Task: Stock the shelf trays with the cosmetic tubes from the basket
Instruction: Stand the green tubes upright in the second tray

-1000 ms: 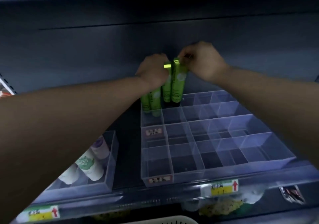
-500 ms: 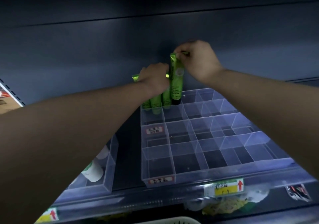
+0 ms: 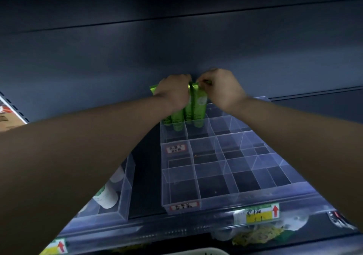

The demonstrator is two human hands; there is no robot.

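Note:
Several green cosmetic tubes [image 3: 198, 107] stand upright in the back-left compartments of a clear divided tray [image 3: 216, 168] on the shelf. My left hand [image 3: 172, 91] is curled around the tops of the left tubes. My right hand [image 3: 222, 87] pinches the crimped top of the rightmost tube. Both hands meet over the tubes at the back of the shelf. The other compartments of the tray hold nothing. A sliver of the white basket [image 3: 198, 251] shows at the bottom edge.
A second clear tray [image 3: 125, 194] at the left holds white bottles with green labels [image 3: 106, 195]. Price labels [image 3: 257, 213] sit on the shelf's front rail. The dark back panel rises right behind the tubes. Packaged goods lie on the shelf below.
My left hand has come up from lower on the tubes to their tops, next to my right hand. The right hand stays on the rightmost tube's top.

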